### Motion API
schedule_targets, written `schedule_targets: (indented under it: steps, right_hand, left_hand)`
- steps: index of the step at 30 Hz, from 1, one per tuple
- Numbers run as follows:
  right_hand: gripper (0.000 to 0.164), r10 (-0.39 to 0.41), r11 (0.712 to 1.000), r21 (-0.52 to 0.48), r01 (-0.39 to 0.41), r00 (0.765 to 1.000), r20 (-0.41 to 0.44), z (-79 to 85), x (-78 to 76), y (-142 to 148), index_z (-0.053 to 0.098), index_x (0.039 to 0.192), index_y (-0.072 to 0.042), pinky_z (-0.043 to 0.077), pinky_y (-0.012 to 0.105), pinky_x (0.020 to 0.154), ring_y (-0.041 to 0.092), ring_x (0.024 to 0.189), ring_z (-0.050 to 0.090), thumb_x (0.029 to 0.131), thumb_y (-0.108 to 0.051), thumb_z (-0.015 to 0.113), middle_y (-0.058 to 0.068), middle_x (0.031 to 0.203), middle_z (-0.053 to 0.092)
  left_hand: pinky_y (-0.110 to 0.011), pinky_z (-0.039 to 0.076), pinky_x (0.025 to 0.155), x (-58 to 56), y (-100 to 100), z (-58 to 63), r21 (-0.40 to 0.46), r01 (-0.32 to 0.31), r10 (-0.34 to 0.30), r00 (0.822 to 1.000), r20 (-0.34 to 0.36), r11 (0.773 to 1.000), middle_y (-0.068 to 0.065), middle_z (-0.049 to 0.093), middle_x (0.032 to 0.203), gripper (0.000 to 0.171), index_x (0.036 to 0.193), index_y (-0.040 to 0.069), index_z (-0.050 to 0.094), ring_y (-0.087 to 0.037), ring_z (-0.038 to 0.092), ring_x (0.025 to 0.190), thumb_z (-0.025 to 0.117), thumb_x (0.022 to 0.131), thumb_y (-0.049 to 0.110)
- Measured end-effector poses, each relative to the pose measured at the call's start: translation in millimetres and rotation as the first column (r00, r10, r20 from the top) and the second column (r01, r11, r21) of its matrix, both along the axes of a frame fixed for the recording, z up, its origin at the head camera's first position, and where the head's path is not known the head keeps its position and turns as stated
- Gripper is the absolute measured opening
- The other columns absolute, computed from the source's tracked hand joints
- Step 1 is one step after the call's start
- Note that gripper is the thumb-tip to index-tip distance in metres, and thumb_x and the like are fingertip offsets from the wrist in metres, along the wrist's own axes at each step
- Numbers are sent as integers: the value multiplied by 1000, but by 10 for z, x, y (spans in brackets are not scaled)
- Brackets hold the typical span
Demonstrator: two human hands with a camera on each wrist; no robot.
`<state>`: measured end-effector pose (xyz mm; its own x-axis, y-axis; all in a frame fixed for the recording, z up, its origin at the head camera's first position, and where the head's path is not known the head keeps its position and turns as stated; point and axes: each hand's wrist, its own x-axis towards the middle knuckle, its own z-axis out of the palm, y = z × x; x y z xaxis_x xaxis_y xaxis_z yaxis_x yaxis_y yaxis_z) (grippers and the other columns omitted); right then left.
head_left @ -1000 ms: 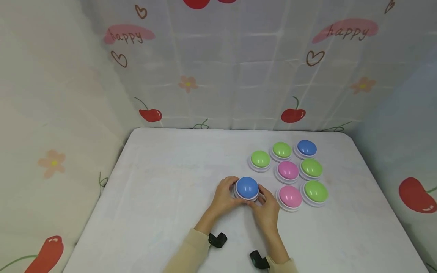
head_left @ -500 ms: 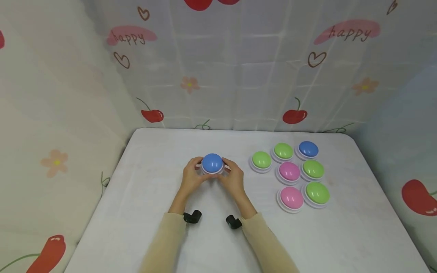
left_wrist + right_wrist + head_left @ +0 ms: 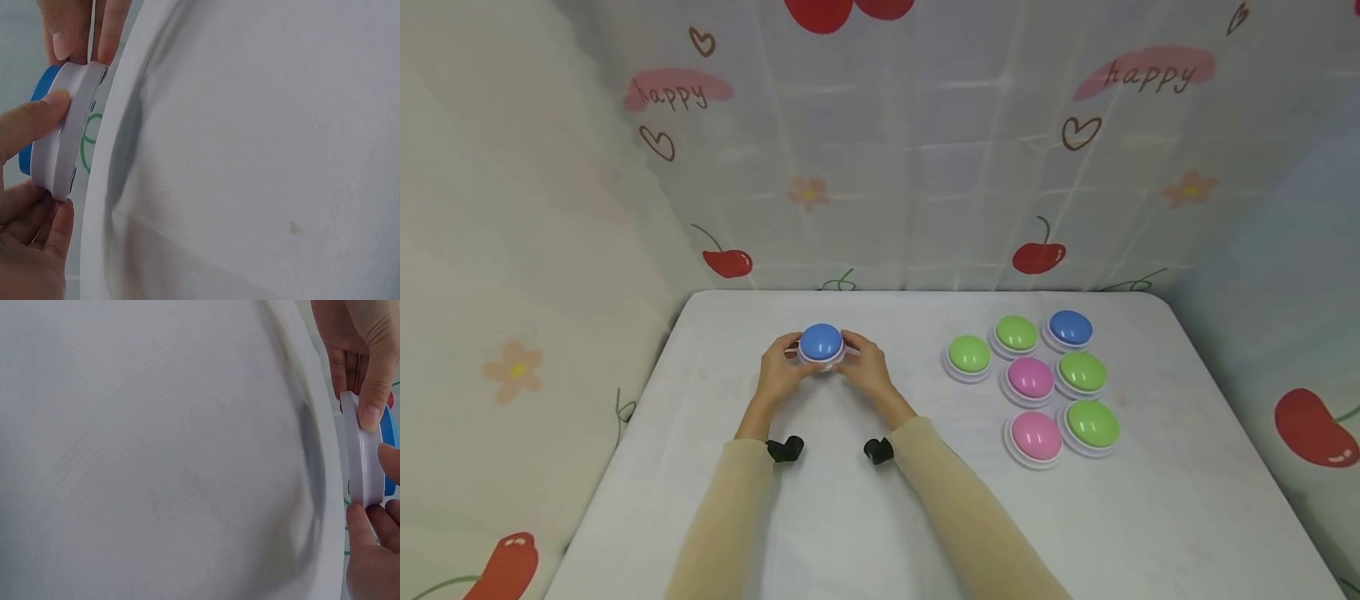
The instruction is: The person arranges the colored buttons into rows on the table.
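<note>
both arms reach forward over the white table (image 3: 842,533), in beige sleeves (image 3: 973,517), a black wrist camera (image 3: 786,449) sitting by each cuff. the left forearm leans slightly inward; the right forearm slants more strongly, from the lower right toward the far left part of the table. the left hand (image 3: 777,368) and right hand (image 3: 868,367) face each other at about the same height, thumbs on the near side, other fingers bent round the flanks. the fingers of both hands grip one blue button (image 3: 821,342) by its white base, one hand per side, the gap between the hands filled by it. the blue button is upright, dome up, near the far edge and left of the middle; in the left wrist view its base stands clear of the table edge. well apart to the right, a group of seven buttons rests on the table: four green buttons (image 3: 1093,424), two pink buttons (image 3: 1037,436) and a second blue button (image 3: 1071,327), the last at the back.
</note>
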<state>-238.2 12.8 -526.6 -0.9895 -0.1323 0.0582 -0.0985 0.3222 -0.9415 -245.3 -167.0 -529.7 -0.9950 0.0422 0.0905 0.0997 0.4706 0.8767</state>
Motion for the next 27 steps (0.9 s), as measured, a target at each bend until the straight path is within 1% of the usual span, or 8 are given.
schedule_targets:
  steps: [2, 6, 9, 13, 18, 23, 27]
  right_hand:
    - [63, -3, 1000, 2, 3, 999, 32, -25, -24, -35, 48, 140, 3, 48, 33, 104, 32, 132, 51, 81, 5, 70, 20, 142, 52]
    - [64, -3, 1000, -24, 5, 997, 80, -55, -52, -84, 46, 142, 3, 49, 31, 102, 32, 131, 52, 82, 7, 68, 22, 144, 50]
    - [62, -8, 999, -37, 11, 995, 96, -74, -67, -101, 46, 141, 4, 49, 30, 102, 32, 130, 53, 83, 7, 66, 22, 143, 50]
    - [60, -9, 1000, -18, 11, 994, 105, -104, -61, -98, 47, 141, 4, 48, 31, 104, 31, 130, 53, 83, 5, 66, 22, 142, 52]
    - [59, 0, 1000, 0, 0, 994, 109, -139, -33, -101, 46, 141, 4, 46, 33, 107, 30, 133, 50, 85, 5, 64, 20, 144, 50]
    - [60, 16, 999, -51, -10, 992, 123, -162, -8, -100, 43, 143, 3, 45, 31, 107, 30, 135, 47, 87, 5, 62, 20, 148, 45]
    - [60, 20, 998, -67, -12, 993, 121, -185, 6, -91, 42, 144, 3, 45, 28, 106, 30, 135, 48, 87, 5, 62, 20, 149, 45]
  left_hand:
    - [-46, 44, 107, -20, -31, -34, 5, -3, 3, 1000, 29, 1000, -22, 54, 136, 72, 135, -4, 50, -36, 52, 123, 84, 74, 11]
    - [-45, 44, 109, -54, -62, -79, 6, -7, 6, 997, 72, 1000, -23, 52, 137, 73, 138, -4, 48, -37, 51, 125, 82, 75, 10]
    - [-47, 43, 109, -72, -69, -98, 9, -19, 18, 995, 102, 1000, -24, 52, 137, 73, 139, -3, 47, -38, 51, 125, 81, 76, 10]
    - [-48, 43, 107, -68, -67, -141, -10, -41, 42, 990, 137, 999, -23, 53, 136, 74, 140, -2, 46, -37, 51, 122, 81, 76, 12]
    - [-49, 42, 107, -36, -63, -204, -16, -60, 62, 985, 163, 998, -23, 53, 135, 75, 141, -1, 46, -35, 50, 121, 82, 76, 13]
    - [-48, 40, 109, -23, -54, -216, -4, -70, 70, 984, 166, 998, -23, 51, 136, 76, 141, -2, 44, -36, 48, 125, 81, 76, 10]
    - [-49, 38, 111, -23, -60, -228, 8, -67, 65, 983, 171, 998, -23, 51, 137, 76, 142, -2, 44, -36, 47, 126, 81, 76, 9]
